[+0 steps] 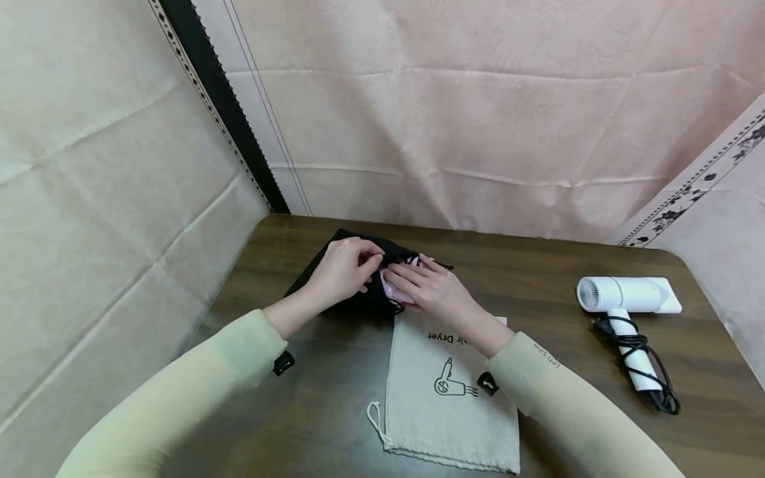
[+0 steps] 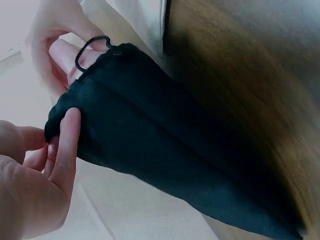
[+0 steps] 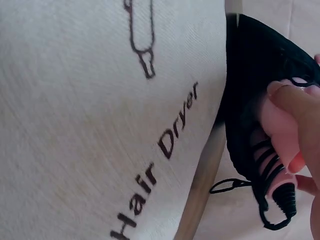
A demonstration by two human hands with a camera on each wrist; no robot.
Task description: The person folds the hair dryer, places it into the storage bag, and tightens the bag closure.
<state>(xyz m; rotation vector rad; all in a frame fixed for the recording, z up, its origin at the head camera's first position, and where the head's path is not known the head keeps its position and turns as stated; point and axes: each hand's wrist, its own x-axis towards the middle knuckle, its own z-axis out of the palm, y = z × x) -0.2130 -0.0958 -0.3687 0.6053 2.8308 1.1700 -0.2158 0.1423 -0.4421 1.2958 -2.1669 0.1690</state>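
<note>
A black drawstring bag (image 1: 361,302) lies near the table's back edge, its mouth turned right. Sticking out of that mouth is a pink hair dryer (image 3: 280,120), its black cord (image 3: 270,167) wound round the handle; the rest of it is hidden inside the cloth. My right hand (image 1: 439,292) grips the pink body, thumb on one side and fingers on the other. At the rim of the bag, my left hand (image 1: 343,269) pinches the fabric between thumb and fingers, as the left wrist view shows.
In front lies a flat beige drawstring pouch (image 1: 454,425) printed "Hair Dryer", partly under my right forearm. A white hair dryer (image 1: 633,294) with a black cord round its handle rests at the right of the wooden table (image 1: 562,372). Cloth curtains (image 1: 478,133) hang behind the table.
</note>
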